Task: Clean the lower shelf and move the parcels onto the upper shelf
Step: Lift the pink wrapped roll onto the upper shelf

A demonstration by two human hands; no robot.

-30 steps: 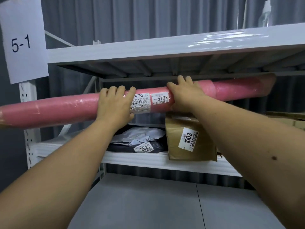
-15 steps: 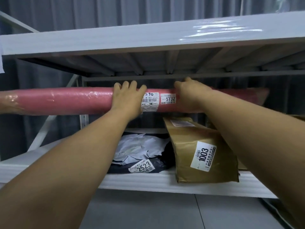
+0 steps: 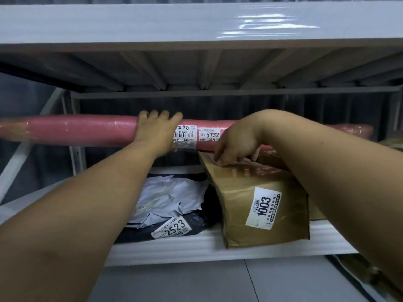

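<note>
A long pink roll parcel (image 3: pixel 87 130) labelled 5732 lies level between the upper shelf (image 3: pixel 152 25) and the lower shelf (image 3: pixel 196 247). My left hand (image 3: pixel 157 131) grips it near the labels, fingers curled over its top. My right hand (image 3: pixel 237 142) is off the roll, its fingertips resting on top of the brown box (image 3: pixel 261 192) labelled 1003, which stands on the lower shelf. Left of the box lie a crumpled grey bag (image 3: pixel 165 197) and a black bag (image 3: pixel 196 223) labelled 2523. The roll's right part is hidden behind my right arm.
More brown cartons (image 3: pixel 316 212) sit behind and right of the 1003 box. The shelf's upright post (image 3: pixel 76 138) stands behind the roll at the left. Grey floor tiles (image 3: pixel 196 280) show below the lower shelf.
My right hand has let go of the pink roll and dropped onto the top of the brown box. The view has moved closer and lower; the left hand still holds the roll.
</note>
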